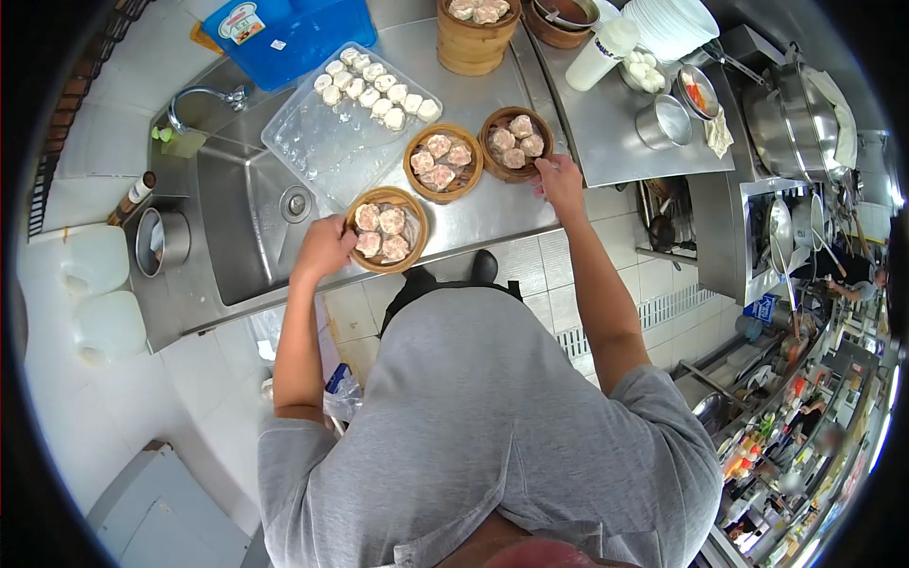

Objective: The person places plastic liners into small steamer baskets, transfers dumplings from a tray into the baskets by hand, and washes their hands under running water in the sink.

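My left hand grips the left rim of a round bamboo steamer basket near the counter's front edge. Several open-topped dumplings sit inside that basket. Over to the right, my right hand has its fingers closed at the lower right rim of a darker bamboo steamer basket, which also holds several dumplings. Between the two stands another bamboo steamer basket with dumplings, touched by neither hand. Behind them, a clear plastic tray carries rows of pale dumplings at its far end.
A sink with a tap lies left of the tray. Stacked bamboo steamers stand at the back. On the right-hand counter are a white bottle, plates, a metal pot and a bowl of eggs.
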A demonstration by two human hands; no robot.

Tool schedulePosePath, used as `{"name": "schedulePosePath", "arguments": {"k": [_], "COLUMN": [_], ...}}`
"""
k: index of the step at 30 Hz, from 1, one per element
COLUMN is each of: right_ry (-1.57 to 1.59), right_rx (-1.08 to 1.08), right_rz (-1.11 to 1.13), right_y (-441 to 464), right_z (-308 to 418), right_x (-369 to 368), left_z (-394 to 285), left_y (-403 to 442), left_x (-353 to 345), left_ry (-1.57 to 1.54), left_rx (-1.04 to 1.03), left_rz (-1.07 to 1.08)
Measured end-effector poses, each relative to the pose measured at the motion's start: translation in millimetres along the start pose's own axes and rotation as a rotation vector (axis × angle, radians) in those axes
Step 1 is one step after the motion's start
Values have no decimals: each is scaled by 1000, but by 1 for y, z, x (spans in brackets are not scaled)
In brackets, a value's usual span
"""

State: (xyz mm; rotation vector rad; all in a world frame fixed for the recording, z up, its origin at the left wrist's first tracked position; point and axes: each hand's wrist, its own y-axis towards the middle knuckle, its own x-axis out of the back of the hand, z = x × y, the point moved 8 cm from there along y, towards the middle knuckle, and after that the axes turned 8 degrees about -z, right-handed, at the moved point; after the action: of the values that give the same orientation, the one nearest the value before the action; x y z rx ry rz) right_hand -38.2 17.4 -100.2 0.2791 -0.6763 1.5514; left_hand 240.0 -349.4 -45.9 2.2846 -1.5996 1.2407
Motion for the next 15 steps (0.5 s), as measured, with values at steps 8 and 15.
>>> {"name": "schedulePosePath", "arguments": {"k": [8,15], "right_ry": [-381,-333], "right_rx": [183,189], "right_rz": [11,-42], "right_y": [16,-24], "right_z": [21,19], "right_x": [-2,63], "left_z": [-102,-104], "left_y": [54,115], "left_x": [18,-37], "left_ry": [-81,41], "left_rx": [-70,-97], "left_rz": [27,105]}}
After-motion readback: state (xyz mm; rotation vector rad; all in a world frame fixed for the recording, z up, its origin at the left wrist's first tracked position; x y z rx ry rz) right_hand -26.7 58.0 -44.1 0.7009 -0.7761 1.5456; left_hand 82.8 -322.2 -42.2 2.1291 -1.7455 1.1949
